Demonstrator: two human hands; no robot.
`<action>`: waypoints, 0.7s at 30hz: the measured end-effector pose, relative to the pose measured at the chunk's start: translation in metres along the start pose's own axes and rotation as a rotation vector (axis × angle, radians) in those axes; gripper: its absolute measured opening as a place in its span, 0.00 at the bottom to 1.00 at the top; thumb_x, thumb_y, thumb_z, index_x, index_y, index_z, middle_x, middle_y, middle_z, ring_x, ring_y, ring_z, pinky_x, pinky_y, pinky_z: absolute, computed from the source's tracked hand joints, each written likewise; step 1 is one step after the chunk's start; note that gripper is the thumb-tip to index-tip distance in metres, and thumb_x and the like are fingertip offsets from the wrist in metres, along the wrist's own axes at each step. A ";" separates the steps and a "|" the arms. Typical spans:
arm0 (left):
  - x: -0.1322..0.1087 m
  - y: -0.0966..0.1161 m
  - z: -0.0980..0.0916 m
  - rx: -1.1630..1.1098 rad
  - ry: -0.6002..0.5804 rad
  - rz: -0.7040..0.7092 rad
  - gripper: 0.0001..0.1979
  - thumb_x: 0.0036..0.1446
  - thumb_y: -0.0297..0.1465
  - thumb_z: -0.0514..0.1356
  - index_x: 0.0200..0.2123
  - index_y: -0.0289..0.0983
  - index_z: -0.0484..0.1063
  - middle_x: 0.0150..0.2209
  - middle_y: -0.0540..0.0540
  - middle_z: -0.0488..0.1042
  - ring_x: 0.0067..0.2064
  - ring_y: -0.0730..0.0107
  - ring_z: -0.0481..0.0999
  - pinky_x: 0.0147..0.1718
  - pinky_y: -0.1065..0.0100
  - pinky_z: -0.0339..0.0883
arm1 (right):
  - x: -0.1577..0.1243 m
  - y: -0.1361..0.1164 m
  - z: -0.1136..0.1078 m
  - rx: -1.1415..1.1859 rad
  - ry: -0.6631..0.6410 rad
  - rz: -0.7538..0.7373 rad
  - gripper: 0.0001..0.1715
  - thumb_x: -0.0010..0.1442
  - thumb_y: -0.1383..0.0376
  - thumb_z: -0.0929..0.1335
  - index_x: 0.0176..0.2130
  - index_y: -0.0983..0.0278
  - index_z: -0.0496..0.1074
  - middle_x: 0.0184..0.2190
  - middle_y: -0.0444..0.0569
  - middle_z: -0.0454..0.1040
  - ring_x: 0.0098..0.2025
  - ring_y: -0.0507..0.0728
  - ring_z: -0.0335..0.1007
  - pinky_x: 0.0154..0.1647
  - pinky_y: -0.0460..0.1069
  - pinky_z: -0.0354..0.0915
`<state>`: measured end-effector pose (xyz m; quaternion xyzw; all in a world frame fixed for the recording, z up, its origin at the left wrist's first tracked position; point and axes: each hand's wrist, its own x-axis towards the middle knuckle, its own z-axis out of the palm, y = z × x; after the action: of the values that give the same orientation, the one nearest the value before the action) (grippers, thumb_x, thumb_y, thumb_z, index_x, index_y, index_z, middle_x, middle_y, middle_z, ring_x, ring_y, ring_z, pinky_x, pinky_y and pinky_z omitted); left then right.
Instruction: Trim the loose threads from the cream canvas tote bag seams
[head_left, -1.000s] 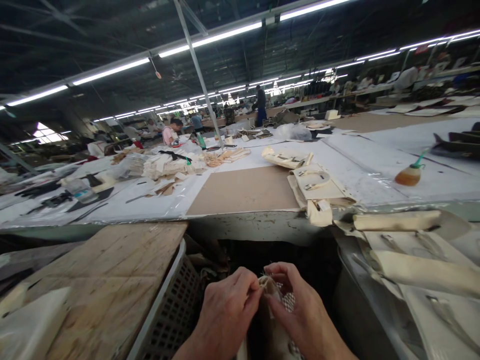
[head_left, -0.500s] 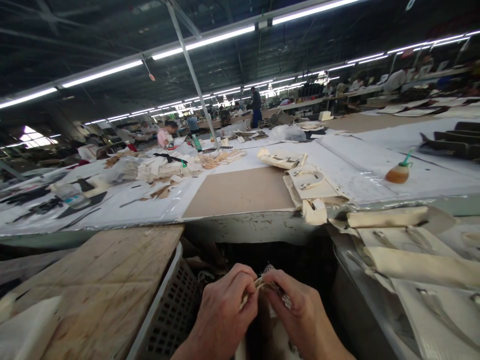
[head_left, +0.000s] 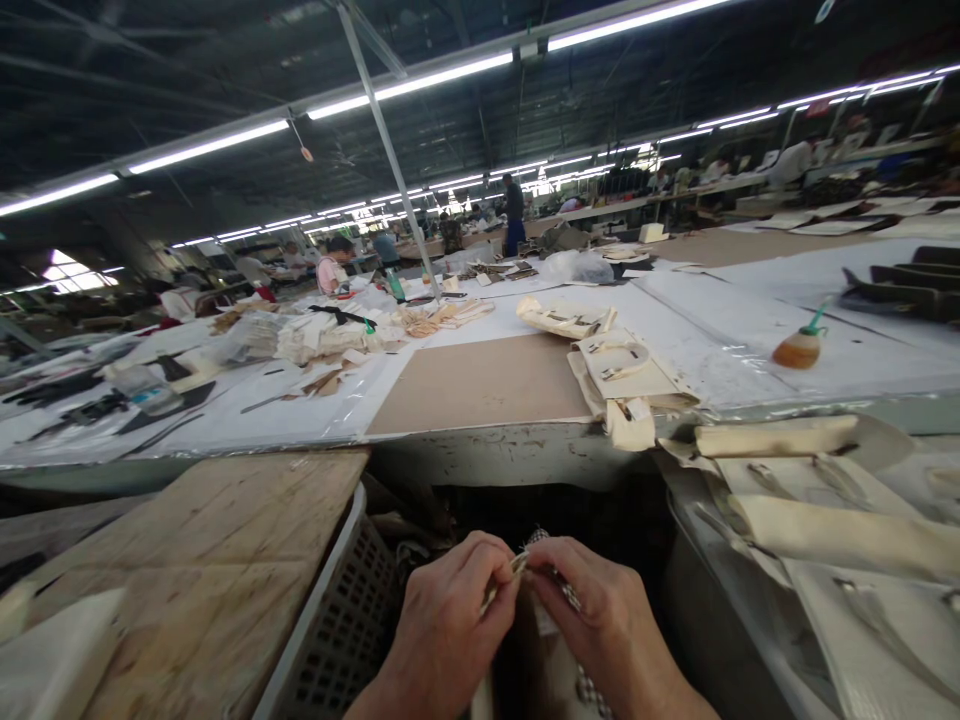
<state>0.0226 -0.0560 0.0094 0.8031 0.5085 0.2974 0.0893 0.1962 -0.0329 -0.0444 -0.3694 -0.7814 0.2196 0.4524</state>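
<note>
My left hand (head_left: 450, 625) and my right hand (head_left: 600, 625) meet low in the middle of the head view, below the table's front edge. Both pinch the top of a cream fabric piece (head_left: 551, 660) with a black-and-white checked lining. The fingers of each hand are curled tightly around its edge. The piece hangs down between my wrists, and its lower part is cut off by the frame.
A grey perforated crate (head_left: 337, 630) stands left of my hands under a wooden board (head_left: 202, 560). Cream fabric pieces (head_left: 825, 520) lie stacked at the right. On the table (head_left: 480, 385) are more cream pieces (head_left: 622, 375) and an amber squeeze bottle (head_left: 799, 345). People work far behind.
My hands have sunk slightly lower in view and drawn closer together on the fabric piece. The camera shifted a little; nothing else moved.
</note>
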 end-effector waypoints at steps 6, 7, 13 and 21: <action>0.000 0.001 0.000 -0.008 -0.003 -0.021 0.09 0.59 0.21 0.54 0.29 0.38 0.64 0.32 0.51 0.73 0.32 0.73 0.73 0.33 0.73 0.65 | 0.003 -0.002 -0.004 0.033 -0.054 -0.025 0.09 0.64 0.73 0.62 0.37 0.60 0.65 0.37 0.46 0.72 0.35 0.54 0.72 0.36 0.47 0.68; -0.001 0.001 0.000 -0.010 -0.003 -0.022 0.09 0.59 0.21 0.54 0.29 0.38 0.64 0.32 0.51 0.73 0.32 0.73 0.73 0.33 0.73 0.65 | 0.004 -0.002 -0.004 0.043 -0.052 -0.025 0.08 0.64 0.73 0.62 0.37 0.60 0.64 0.38 0.47 0.71 0.35 0.53 0.72 0.35 0.46 0.68; -0.002 0.002 -0.002 -0.004 -0.012 -0.006 0.09 0.56 0.19 0.54 0.29 0.38 0.64 0.33 0.51 0.73 0.32 0.74 0.73 0.33 0.74 0.64 | 0.007 -0.007 -0.008 0.030 -0.133 -0.006 0.12 0.65 0.71 0.60 0.45 0.58 0.67 0.44 0.49 0.66 0.38 0.52 0.71 0.37 0.45 0.68; -0.002 0.000 -0.002 -0.029 -0.017 -0.019 0.09 0.57 0.19 0.54 0.29 0.38 0.64 0.33 0.51 0.73 0.32 0.74 0.72 0.34 0.74 0.64 | 0.010 -0.006 -0.012 -0.053 -0.120 -0.066 0.11 0.67 0.69 0.61 0.38 0.60 0.71 0.40 0.49 0.69 0.37 0.54 0.71 0.35 0.45 0.68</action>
<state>0.0213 -0.0578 0.0100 0.7994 0.5110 0.2972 0.1077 0.2007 -0.0292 -0.0290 -0.3413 -0.8244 0.2055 0.4020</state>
